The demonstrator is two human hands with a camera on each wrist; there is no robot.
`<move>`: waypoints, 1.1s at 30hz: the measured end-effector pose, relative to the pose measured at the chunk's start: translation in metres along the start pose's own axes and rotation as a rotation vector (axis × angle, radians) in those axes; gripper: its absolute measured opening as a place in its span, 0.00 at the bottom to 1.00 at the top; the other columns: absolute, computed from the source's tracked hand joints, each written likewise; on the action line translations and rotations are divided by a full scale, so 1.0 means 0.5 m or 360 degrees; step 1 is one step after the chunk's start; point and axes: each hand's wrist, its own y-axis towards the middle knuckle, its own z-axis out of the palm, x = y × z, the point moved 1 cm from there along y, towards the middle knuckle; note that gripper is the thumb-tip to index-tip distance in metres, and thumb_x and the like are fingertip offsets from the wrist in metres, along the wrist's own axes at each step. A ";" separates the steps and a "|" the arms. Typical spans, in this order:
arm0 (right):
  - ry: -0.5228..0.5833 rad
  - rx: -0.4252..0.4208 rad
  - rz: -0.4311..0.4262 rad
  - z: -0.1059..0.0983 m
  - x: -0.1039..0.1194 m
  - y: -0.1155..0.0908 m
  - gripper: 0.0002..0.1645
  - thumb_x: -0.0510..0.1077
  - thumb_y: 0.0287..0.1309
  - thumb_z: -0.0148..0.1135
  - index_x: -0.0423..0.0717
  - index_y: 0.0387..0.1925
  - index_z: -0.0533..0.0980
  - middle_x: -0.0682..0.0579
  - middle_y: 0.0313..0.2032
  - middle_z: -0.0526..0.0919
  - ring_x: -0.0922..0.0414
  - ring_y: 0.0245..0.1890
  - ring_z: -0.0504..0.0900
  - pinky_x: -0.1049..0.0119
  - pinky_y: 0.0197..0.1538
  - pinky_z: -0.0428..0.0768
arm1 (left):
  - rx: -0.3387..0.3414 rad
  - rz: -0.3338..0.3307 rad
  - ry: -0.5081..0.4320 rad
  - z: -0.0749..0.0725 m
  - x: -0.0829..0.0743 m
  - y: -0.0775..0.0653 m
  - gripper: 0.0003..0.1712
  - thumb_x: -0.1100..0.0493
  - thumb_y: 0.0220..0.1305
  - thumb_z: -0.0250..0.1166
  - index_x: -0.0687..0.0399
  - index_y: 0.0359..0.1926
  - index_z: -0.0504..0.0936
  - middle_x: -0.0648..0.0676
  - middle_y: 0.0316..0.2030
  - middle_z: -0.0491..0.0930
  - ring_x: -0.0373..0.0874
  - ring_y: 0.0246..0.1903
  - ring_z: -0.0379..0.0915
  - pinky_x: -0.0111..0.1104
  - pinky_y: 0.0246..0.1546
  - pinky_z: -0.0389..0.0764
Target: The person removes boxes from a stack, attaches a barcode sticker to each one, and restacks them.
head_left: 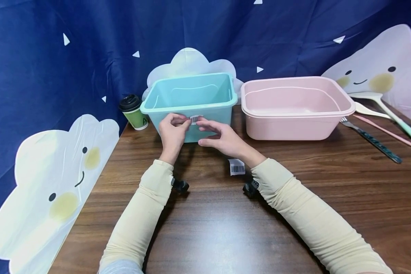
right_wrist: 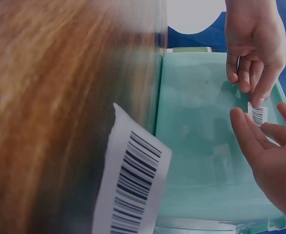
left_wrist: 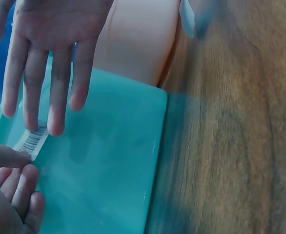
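Note:
A small white barcode label (head_left: 194,120) lies against the front wall of a turquoise plastic bin (head_left: 205,133), just below the rim. My left hand (head_left: 173,134) pinches the label's left end with thumb and forefinger, its other fingers curled, as the right wrist view also shows. At the label's other end are the fingertips of my right hand (head_left: 222,137), fingers nearly straight and spread; in the left wrist view they touch or almost touch the label (left_wrist: 33,139). A second barcode label (head_left: 237,167) stands up from the table under my right wrist, large in the right wrist view.
A pink bin (head_left: 291,127) stands right of the turquoise one. Left of it is a green paper cup (head_left: 136,117) with a black lid. At the right lie a fork (head_left: 371,140), a white spoon (head_left: 373,111) and other long utensils. A blue curtain (head_left: 191,26) hangs behind.

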 end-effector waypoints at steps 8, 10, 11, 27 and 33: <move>-0.0011 0.0025 -0.0015 0.001 -0.002 0.003 0.35 0.36 0.63 0.66 0.35 0.70 0.67 0.45 0.78 0.58 0.45 0.71 0.70 0.46 0.70 0.71 | -0.0118 0.0029 -0.0015 0.007 0.005 -0.007 0.07 0.68 0.58 0.73 0.67 0.36 0.83 0.66 0.34 0.87 0.29 0.20 0.77 0.23 0.27 0.81; -0.0011 0.0031 -0.0013 0.000 -0.001 0.003 0.36 0.36 0.63 0.66 0.35 0.70 0.66 0.45 0.78 0.57 0.45 0.71 0.70 0.46 0.69 0.71 | -0.0142 0.0030 0.0009 0.008 0.007 -0.008 0.08 0.67 0.58 0.73 0.66 0.36 0.83 0.65 0.34 0.88 0.29 0.20 0.76 0.23 0.26 0.80; -0.0016 0.0033 -0.0011 0.000 -0.001 0.002 0.36 0.36 0.63 0.66 0.36 0.70 0.67 0.46 0.78 0.57 0.46 0.71 0.70 0.46 0.69 0.71 | -0.0155 0.0031 0.0020 0.009 0.008 -0.008 0.07 0.66 0.58 0.73 0.65 0.36 0.83 0.64 0.34 0.88 0.29 0.20 0.76 0.23 0.26 0.80; -0.0053 0.0043 -0.0003 -0.001 -0.005 0.003 0.37 0.39 0.63 0.67 0.42 0.72 0.67 0.48 0.78 0.58 0.48 0.70 0.72 0.47 0.68 0.73 | -0.0037 0.0102 0.0001 0.006 0.001 -0.011 0.06 0.68 0.57 0.73 0.66 0.34 0.84 0.66 0.33 0.87 0.32 0.20 0.74 0.24 0.25 0.78; -0.0040 0.0040 0.0016 -0.002 -0.003 0.002 0.37 0.39 0.63 0.67 0.41 0.72 0.66 0.47 0.78 0.58 0.48 0.70 0.71 0.47 0.69 0.73 | 0.0102 0.0080 -0.0120 0.008 0.004 -0.009 0.06 0.72 0.59 0.69 0.68 0.39 0.83 0.68 0.36 0.87 0.33 0.17 0.77 0.36 0.26 0.85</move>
